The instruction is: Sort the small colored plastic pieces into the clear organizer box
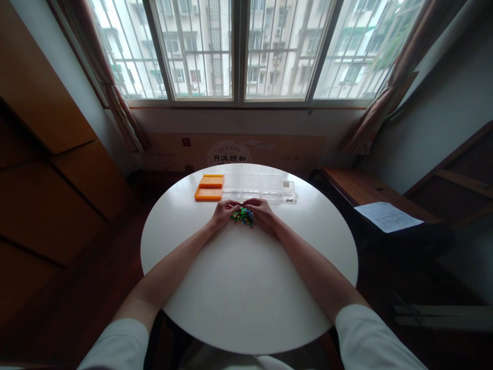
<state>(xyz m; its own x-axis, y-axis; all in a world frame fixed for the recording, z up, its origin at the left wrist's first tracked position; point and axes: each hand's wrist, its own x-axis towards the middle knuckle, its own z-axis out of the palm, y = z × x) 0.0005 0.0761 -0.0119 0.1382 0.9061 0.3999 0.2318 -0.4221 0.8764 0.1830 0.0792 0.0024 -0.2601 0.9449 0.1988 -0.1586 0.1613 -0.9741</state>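
A small heap of green, blue, yellow and dark pieces lies on the round white table; their exact kind is too small to make out. At the heap's upper left, my left hand has its fingers curled together, tips over the far edge of the pieces. My right hand mirrors it at the upper right, its fingers bent in toward the left fingertips. Something small and dark seems to sit between the two sets of fingertips, but I cannot tell what.
Behind my hands stands an open orange box. Clear plastic boxes with raised lids line up beside it, and a smaller clear box at the right end holds tiny metallic items. A paper sheet lies on the wooden bench.
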